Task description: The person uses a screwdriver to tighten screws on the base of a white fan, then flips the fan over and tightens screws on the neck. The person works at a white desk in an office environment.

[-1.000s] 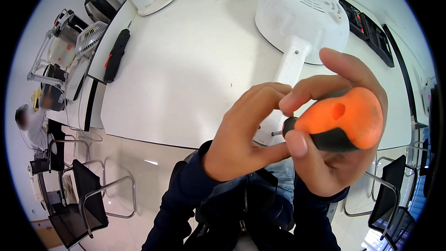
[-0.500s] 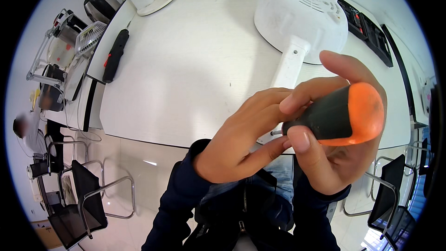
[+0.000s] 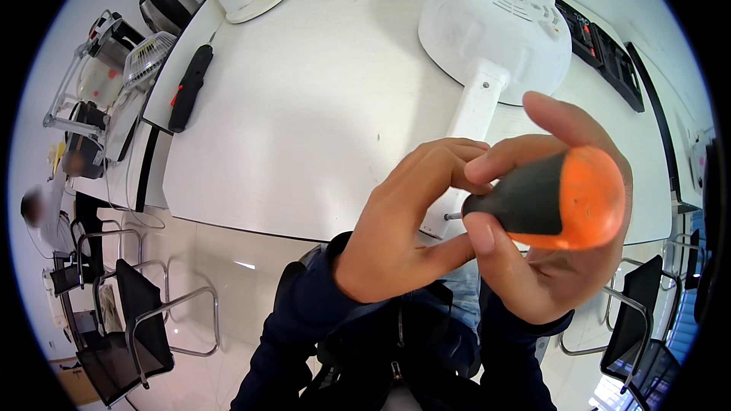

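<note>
A white bowl-shaped appliance [image 3: 487, 38] with vent slots lies underside up, its long handle [image 3: 476, 110] pointing toward me. My left hand [image 3: 403, 228] is curled around the near end of that handle, thumb on the near side and fingers over the far side. My right hand [image 3: 563, 274] grips a screwdriver [image 3: 533, 194] with a black and orange handle, its thumb and fingers around the black part. The screwdriver's butt tilts up toward the right. Its short metal shaft points left at the handle's end; the tip's exact contact cannot be made out.
A black power screwdriver [image 3: 190, 87] lies on the table's left side. A white lamp base [image 3: 255, 0] stands at the back left. An open black tool case [image 3: 601, 49] sits at the back right. Chairs [image 3: 141, 320] flank the table, and another person [image 3: 46, 217] is far left.
The screwdriver has turned slightly and its orange butt has dipped a little. My left hand has shifted slightly right, showing more of the white handle's end.
</note>
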A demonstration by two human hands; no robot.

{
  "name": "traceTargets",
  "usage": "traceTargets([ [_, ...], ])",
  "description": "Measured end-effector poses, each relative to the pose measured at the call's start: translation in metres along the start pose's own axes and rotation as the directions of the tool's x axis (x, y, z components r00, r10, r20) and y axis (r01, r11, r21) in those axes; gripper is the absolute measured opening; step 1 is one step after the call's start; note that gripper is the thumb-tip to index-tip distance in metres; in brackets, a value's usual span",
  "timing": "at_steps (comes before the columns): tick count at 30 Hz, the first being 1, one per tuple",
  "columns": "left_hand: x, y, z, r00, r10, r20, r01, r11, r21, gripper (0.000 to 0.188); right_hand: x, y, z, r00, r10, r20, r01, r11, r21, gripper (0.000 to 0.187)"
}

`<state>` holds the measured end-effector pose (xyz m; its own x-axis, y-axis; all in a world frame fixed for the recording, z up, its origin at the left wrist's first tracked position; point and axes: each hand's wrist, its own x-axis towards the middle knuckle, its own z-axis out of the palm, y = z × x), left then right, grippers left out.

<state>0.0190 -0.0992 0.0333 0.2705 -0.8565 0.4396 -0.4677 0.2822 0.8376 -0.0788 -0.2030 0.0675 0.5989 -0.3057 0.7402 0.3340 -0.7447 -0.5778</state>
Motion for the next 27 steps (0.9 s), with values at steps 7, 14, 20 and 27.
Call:
traceTargets([
  [7, 0.004, -0.006, -0.008, 0.992, 0.088, 0.092, -0.088, 0.996, -0.009, 0.047, 0.002, -0.004, -0.004, 0.994, 0.110, 0.006, -0.110, 0.992, 0.055, 0.049],
  [14, 0.003, -0.004, -0.006, 0.996, 0.025, 0.086, -0.029, 0.999, 0.038, 0.046, 0.000, -0.003, -0.008, 0.995, 0.095, 0.022, -0.096, 0.994, 0.055, 0.051],
  [20, 0.001, -0.008, -0.001, 0.999, -0.005, 0.054, 0.002, 0.999, 0.053, 0.047, -0.005, 0.002, 0.001, 0.992, 0.128, -0.019, -0.123, 0.974, 0.190, 0.064],
  [27, 0.001, -0.011, -0.008, 0.993, 0.099, 0.060, -0.099, 0.995, -0.002, 0.044, -0.011, 0.002, 0.005, 0.979, 0.189, -0.079, -0.155, 0.936, 0.317, 0.066],
])
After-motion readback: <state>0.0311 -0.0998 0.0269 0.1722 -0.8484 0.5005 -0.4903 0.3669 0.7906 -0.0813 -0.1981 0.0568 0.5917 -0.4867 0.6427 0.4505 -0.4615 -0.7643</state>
